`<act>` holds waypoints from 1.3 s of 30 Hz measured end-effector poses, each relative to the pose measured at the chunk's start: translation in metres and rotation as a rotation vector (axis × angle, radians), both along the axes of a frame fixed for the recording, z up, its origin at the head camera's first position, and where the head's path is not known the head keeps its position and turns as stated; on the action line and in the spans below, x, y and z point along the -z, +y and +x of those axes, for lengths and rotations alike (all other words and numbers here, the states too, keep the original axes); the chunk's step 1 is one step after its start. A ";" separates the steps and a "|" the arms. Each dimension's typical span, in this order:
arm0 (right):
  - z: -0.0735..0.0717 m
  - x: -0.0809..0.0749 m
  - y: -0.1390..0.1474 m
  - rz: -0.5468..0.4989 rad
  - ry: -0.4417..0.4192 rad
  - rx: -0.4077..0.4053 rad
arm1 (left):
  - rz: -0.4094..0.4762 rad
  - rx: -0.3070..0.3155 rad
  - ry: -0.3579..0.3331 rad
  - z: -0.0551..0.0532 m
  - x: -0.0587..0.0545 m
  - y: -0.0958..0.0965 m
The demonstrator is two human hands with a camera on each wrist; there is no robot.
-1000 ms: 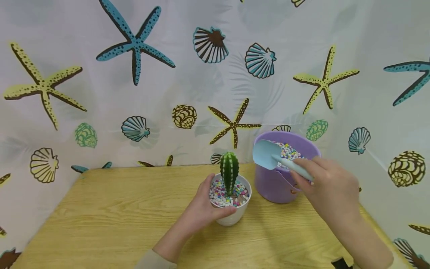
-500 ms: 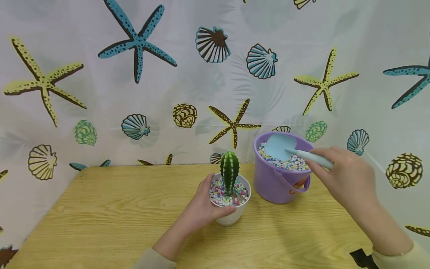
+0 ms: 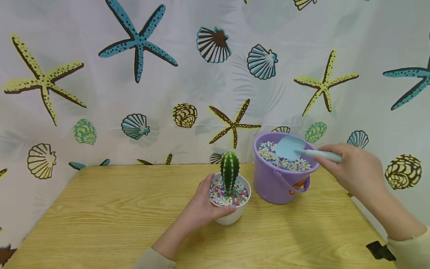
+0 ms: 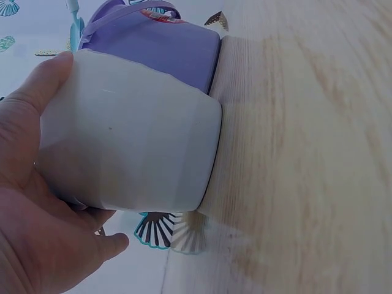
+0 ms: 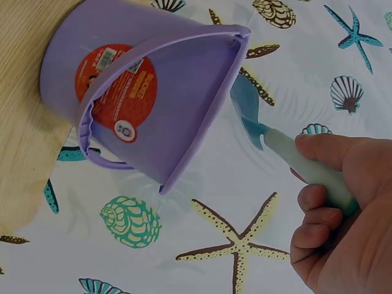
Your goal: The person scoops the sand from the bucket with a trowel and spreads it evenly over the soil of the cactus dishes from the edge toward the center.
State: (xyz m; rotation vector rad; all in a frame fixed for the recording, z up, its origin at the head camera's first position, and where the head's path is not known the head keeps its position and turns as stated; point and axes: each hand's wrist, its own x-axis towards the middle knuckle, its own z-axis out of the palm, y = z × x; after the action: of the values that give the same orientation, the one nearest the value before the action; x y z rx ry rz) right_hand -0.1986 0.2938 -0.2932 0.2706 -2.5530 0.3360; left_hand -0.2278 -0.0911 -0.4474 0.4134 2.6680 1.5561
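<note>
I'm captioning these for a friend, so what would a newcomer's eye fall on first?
Probably the round purple plastic bucket at the right of the yellowish wooden table, holding small multicoloured pebbles, with a pale blue scoop over it in the right hand. Next comes the ribbed green cactus in a round white pot, left of the bucket and held by the left hand. Behind both is a white cloth printed with starfish and shells.

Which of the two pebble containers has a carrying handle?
The purple bucket, whose handle hangs down its side. The white pot, held by the left hand, shows no handle and has a cactus in it.
</note>
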 end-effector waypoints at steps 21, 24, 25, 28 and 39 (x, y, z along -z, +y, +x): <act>-0.011 -0.019 0.014 -0.014 -0.395 0.015 | -0.010 -0.002 -0.015 0.001 0.000 -0.001; -0.014 -0.022 0.015 -0.023 -0.433 0.009 | -0.006 0.000 -0.017 0.001 0.000 -0.002; -0.016 -0.023 0.016 -0.027 -0.445 0.007 | -0.005 0.000 -0.017 0.001 0.000 -0.002; -0.020 -0.026 0.017 -0.029 -0.481 0.009 | -0.006 -0.001 -0.018 0.001 -0.001 -0.001; -0.030 -0.031 0.021 -0.032 -0.544 0.021 | 0.004 0.005 -0.015 0.002 0.000 -0.002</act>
State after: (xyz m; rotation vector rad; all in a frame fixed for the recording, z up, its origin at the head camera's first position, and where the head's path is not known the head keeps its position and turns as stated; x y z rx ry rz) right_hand -0.2285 0.3147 -0.2626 0.1529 -3.0767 0.4972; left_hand -0.2262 -0.0927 -0.4472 0.4066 2.6516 1.5575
